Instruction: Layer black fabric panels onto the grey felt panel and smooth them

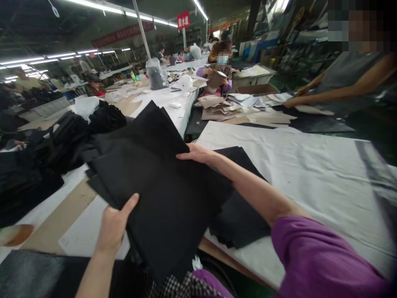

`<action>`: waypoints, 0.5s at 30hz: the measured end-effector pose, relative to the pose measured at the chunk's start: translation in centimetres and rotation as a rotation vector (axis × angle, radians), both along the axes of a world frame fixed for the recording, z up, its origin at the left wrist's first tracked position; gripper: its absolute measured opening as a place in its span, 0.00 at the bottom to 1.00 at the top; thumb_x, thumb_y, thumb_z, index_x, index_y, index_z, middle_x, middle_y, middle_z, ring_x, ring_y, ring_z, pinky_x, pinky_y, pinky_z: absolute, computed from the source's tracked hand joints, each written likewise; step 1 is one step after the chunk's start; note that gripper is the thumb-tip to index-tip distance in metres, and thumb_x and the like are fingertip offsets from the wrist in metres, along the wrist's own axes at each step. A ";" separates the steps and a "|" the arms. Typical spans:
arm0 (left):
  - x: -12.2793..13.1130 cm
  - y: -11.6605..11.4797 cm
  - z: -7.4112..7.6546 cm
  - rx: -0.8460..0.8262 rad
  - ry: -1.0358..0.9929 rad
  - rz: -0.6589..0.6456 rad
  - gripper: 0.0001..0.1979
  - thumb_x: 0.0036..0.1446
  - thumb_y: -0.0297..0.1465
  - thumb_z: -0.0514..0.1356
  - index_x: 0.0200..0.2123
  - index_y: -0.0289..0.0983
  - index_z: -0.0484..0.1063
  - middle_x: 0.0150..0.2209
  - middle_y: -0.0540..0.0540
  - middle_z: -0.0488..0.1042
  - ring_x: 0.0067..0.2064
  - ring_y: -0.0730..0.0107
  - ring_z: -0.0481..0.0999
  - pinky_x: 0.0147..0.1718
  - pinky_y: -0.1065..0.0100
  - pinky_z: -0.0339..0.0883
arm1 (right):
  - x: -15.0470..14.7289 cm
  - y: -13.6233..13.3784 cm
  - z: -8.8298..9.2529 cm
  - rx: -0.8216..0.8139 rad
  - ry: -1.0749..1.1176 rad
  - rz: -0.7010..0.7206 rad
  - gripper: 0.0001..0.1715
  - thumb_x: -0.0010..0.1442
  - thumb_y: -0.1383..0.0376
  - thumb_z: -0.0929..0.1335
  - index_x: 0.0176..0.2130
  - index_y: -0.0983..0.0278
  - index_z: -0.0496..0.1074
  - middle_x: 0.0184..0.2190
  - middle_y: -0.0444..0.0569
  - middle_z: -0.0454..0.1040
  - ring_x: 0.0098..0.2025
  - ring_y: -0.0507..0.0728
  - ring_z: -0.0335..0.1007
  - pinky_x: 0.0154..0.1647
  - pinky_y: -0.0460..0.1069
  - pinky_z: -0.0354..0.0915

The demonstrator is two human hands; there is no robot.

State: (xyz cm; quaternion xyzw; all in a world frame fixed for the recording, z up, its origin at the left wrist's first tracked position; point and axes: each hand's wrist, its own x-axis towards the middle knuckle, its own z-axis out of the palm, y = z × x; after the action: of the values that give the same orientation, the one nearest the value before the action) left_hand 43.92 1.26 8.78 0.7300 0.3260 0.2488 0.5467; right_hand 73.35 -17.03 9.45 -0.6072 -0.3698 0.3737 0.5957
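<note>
A loose stack of black fabric sheets (158,178) is held up between my two hands, tilted, its layers fanned out at the corners. My left hand (116,221) grips the lower left edge, thumb on top and fingers hidden underneath. On the upper right edge, my right hand (197,154) is closed with its thumb over the top sheet. Beneath my right forearm, a second pile of black sheets (245,215) lies on the white-covered table (310,174), partly hidden by the held stack.
Bunched black material (62,145) heaps up on the left. Beige and white cut pieces (242,109) lie beyond the right table, where a co-worker in grey (350,78) reaches in. Another person (220,70) handles a piece farther back. A grey bag-lined bin (156,74) stands on the long table.
</note>
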 end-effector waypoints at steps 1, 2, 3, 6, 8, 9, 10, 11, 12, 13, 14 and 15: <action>1.5 -1.8 -0.9 -0.092 0.007 -0.080 0.26 0.53 0.45 0.69 0.48 0.32 0.77 0.46 0.39 0.80 0.49 0.51 0.79 0.51 0.52 0.74 | 1.2 -2.7 -0.2 -0.087 -0.038 -0.044 0.26 0.47 0.54 0.79 0.43 0.65 0.78 0.38 0.47 0.80 0.38 0.58 0.76 0.41 0.50 0.73; 3.1 -3.7 -1.9 -0.152 -0.007 -0.167 0.27 0.54 0.44 0.68 0.52 0.32 0.75 0.49 0.40 0.79 0.52 0.52 0.78 0.54 0.54 0.71 | 2.3 -5.5 -0.8 -0.170 -0.061 -0.071 0.26 0.48 0.54 0.78 0.44 0.65 0.77 0.39 0.47 0.80 0.38 0.59 0.77 0.42 0.50 0.73; 4.7 -5.7 -3.0 -0.187 -0.038 -0.229 0.27 0.55 0.44 0.67 0.53 0.33 0.74 0.51 0.40 0.78 0.53 0.54 0.77 0.57 0.55 0.69 | 3.1 -8.4 -1.6 -0.237 -0.064 -0.102 0.27 0.49 0.53 0.77 0.45 0.65 0.77 0.40 0.47 0.80 0.39 0.59 0.77 0.42 0.50 0.73; 9.0 -11.3 -7.0 -0.300 -0.050 -0.427 0.25 0.57 0.43 0.65 0.52 0.32 0.74 0.52 0.39 0.77 0.55 0.55 0.75 0.57 0.59 0.69 | 4.5 -16.5 -5.6 -0.368 -0.039 -0.269 0.30 0.49 0.51 0.77 0.47 0.65 0.76 0.41 0.50 0.80 0.39 0.61 0.77 0.41 0.52 0.73; 11.0 -14.1 -9.8 -0.347 0.010 -0.553 0.24 0.59 0.43 0.62 0.53 0.33 0.73 0.53 0.40 0.76 0.55 0.56 0.76 0.55 0.60 0.70 | 4.7 -20.7 -8.8 -0.467 -0.027 -0.377 0.29 0.50 0.49 0.75 0.45 0.65 0.76 0.39 0.54 0.80 0.38 0.64 0.77 0.39 0.53 0.74; 11.7 -15.1 -11.3 -0.354 0.040 -0.580 0.24 0.59 0.42 0.63 0.53 0.33 0.73 0.52 0.39 0.77 0.54 0.56 0.76 0.54 0.60 0.70 | 4.7 -22.3 -10.4 -0.526 -0.040 -0.409 0.28 0.52 0.48 0.74 0.45 0.65 0.76 0.40 0.55 0.80 0.38 0.65 0.77 0.39 0.54 0.74; 12.2 -15.9 -12.6 -0.350 0.072 -0.588 0.24 0.58 0.41 0.64 0.53 0.33 0.72 0.52 0.38 0.77 0.54 0.55 0.76 0.54 0.59 0.70 | 4.7 -23.6 -11.9 -0.591 -0.087 -0.444 0.28 0.53 0.48 0.73 0.45 0.65 0.77 0.40 0.56 0.79 0.40 0.66 0.77 0.40 0.55 0.73; 12.6 -16.5 -13.9 -0.333 0.104 -0.575 0.25 0.55 0.39 0.65 0.53 0.32 0.71 0.53 0.37 0.76 0.55 0.53 0.75 0.56 0.58 0.68 | 4.6 -24.5 -13.3 -0.662 -0.168 -0.496 0.27 0.54 0.48 0.72 0.45 0.65 0.77 0.41 0.57 0.79 0.42 0.67 0.76 0.42 0.56 0.73; 12.8 -16.8 -15.1 -0.309 0.135 -0.547 0.28 0.52 0.36 0.67 0.55 0.31 0.69 0.56 0.35 0.73 0.58 0.51 0.72 0.59 0.56 0.64 | 4.4 -25.0 -14.5 -0.723 -0.254 -0.553 0.26 0.54 0.50 0.72 0.45 0.66 0.76 0.44 0.58 0.78 0.46 0.68 0.75 0.46 0.57 0.71; 12.9 -17.0 -16.2 -0.277 0.167 -0.514 0.32 0.50 0.34 0.68 0.57 0.30 0.66 0.59 0.32 0.69 0.62 0.48 0.67 0.63 0.54 0.58 | 4.2 -25.4 -15.7 -0.774 -0.337 -0.618 0.27 0.53 0.52 0.72 0.47 0.67 0.76 0.47 0.60 0.76 0.52 0.70 0.71 0.51 0.59 0.68; 13.0 -17.1 -17.1 -0.244 0.199 -0.483 0.36 0.48 0.33 0.69 0.59 0.29 0.63 0.62 0.30 0.64 0.66 0.46 0.60 0.66 0.52 0.51 | 4.0 -25.5 -16.7 -0.813 -0.404 -0.683 0.28 0.52 0.54 0.72 0.48 0.68 0.75 0.51 0.62 0.73 0.56 0.72 0.67 0.56 0.61 0.64; 12.9 -17.0 -17.9 -0.213 0.229 -0.459 0.40 0.47 0.32 0.69 0.61 0.28 0.60 0.65 0.28 0.59 0.68 0.45 0.54 0.67 0.51 0.44 | 3.8 -25.5 -17.5 -0.836 -0.444 -0.739 0.31 0.51 0.56 0.73 0.51 0.70 0.73 0.55 0.64 0.70 0.61 0.74 0.61 0.60 0.62 0.60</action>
State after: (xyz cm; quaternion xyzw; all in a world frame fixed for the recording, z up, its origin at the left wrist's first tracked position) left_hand 56.85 -15.77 -9.12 0.7467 0.2361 -0.0014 0.6219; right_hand 77.17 -42.54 -8.07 -0.9420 -0.0716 0.1199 0.3051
